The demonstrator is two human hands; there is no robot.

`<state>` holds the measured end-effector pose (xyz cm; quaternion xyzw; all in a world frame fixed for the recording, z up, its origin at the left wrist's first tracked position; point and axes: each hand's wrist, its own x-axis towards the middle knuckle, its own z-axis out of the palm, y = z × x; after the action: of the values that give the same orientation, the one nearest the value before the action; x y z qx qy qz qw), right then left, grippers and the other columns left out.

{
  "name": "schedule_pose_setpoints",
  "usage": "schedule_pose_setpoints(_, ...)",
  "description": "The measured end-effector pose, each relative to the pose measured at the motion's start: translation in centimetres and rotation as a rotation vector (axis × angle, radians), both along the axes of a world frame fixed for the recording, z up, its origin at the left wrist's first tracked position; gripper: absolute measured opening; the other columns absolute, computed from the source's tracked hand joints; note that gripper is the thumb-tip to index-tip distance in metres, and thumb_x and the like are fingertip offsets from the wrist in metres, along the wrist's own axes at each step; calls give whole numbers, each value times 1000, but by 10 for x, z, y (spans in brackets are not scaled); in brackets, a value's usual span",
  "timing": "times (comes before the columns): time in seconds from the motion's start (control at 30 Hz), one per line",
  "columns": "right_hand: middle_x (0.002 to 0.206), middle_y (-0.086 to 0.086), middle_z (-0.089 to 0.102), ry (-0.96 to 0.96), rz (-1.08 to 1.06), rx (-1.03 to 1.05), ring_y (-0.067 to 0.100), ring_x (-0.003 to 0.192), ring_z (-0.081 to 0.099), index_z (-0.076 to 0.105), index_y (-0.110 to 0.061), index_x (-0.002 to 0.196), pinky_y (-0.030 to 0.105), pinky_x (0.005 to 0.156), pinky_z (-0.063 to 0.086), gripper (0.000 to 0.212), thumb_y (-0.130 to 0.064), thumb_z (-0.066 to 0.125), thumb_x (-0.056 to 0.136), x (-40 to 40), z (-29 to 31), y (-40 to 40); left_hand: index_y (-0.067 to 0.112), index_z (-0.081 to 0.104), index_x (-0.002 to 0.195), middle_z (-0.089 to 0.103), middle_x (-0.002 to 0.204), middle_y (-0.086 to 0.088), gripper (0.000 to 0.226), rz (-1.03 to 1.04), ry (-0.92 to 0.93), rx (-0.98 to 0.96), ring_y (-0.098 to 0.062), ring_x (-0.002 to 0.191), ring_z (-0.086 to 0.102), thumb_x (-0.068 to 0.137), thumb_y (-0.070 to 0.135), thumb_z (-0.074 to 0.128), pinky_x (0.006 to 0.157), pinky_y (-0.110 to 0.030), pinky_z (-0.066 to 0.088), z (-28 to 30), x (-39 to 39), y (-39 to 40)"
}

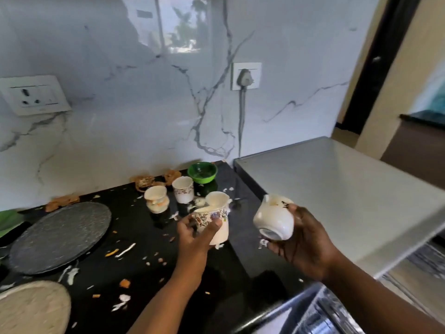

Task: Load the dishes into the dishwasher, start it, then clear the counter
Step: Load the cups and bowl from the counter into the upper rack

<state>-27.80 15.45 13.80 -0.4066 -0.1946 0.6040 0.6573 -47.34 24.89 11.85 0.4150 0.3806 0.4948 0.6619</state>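
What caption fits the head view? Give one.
Left hand grips floral white cup, right hand grips tilted white cup.

Black counter, littered with white and orange scraps. On it: grey round platter at left, woven mat at near left, two cups and green bowl by the wall, brown peelings behind.

White marble wall, grey veins; two sockets; window reflection.
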Motion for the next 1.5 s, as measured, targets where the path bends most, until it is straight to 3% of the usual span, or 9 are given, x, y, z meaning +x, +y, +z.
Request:
schedule_pose_setpoints(0.2, 97, 22, 66, 251, -244, -39, 40, 75, 65, 64, -7, 109, 48, 66, 59, 90, -35, 95, 29, 72, -1, -89, 12, 59, 113, 70, 91, -11, 53, -382, -47, -257, -17, 69, 58, 67, 37, 65, 54, -26, 36, 8, 72, -62)
schedule_pose_setpoints(0.5, 92, 23, 67, 299, -477, -57, 40, 69, 65, 73, -4, 97, 43, 55, 58, 84, -38, 97, 24, 185, -45, -241, 9, 49, 113, 69, 94, -17, 46, -851, 235, -176, -27, 68, 66, 78, 20, 76, 48, -28, 51, -16, 219, -186)
schedule_pose_setpoints(0.6, 97, 26, 65, 336, -529, -124, 42, 75, 64, 64, -4, 111, 48, 63, 57, 96, -31, 96, 25, 224, -70, -294, 15, 50, 109, 70, 93, -10, 53, -934, 391, -172, -22, 69, 68, 69, 26, 84, 49, -29, 49, -56, 276, -237)
schedule_pose_setpoints(0.8, 102, 28, 63, 398, -535, -276, 44, 85, 63, 53, -4, 122, 56, 76, 55, 108, -18, 92, 22, 282, -119, -373, 20, 48, 107, 60, 112, -18, 41, -808, 592, -451, -22, 68, 59, 77, 14, 76, 41, -19, 43, -137, 337, -304)
schedule_pose_setpoints(0.93, 95, 26, 63, 424, -511, -371, 39, 76, 63, 51, 0, 121, 50, 69, 55, 70, -19, 75, 59, 297, -137, -382, 19, 51, 108, 61, 110, -21, 35, -585, 663, -572, -30, 80, 59, 81, 12, 72, 44, -21, 44, -160, 332, -300)
schedule_pose_setpoints(1.03, 90, 21, 59, 422, -501, -481, 35, 70, 59, 52, 2, 115, 44, 58, 57, 51, -18, 61, 69, 302, -154, -373, 13, 50, 115, 66, 99, -19, 38, -474, 732, -474, -26, 68, 63, 84, 13, 70, 45, -23, 45, -167, 324, -278)
schedule_pose_setpoints(1.23, 91, 19, 58, 371, -447, -631, 32, 72, 58, 56, -1, 106, 39, 53, 57, 47, -20, 67, 64, 305, -183, -348, 12, 38, 136, 57, 123, -14, 91, -416, 1009, -244, -29, 96, 61, 64, 43, 84, 64, -26, 51, -175, 342, -222)
schedule_pose_setpoints(1.33, 91, 19, 59, 330, -433, -686, 31, 70, 58, 58, -2, 107, 34, 48, 57, 35, -18, 67, 77, 308, -199, -337, 17, 38, 139, 53, 132, -10, 84, -493, 1195, 22, -30, 112, 56, 70, 37, 82, 87, -36, 50, -188, 365, -196)
schedule_pose_setpoints(1.5, 100, 18, 63, 245, -409, -725, 28, 68, 62, 62, -5, 110, 30, 47, 56, 52, -23, 78, 64, 320, -222, -329, 23, 36, 137, 59, 125, -9, 72, -582, 1465, 359, -32, 112, 56, 76, 27, 74, 92, -46, 46, -225, 392, -173)
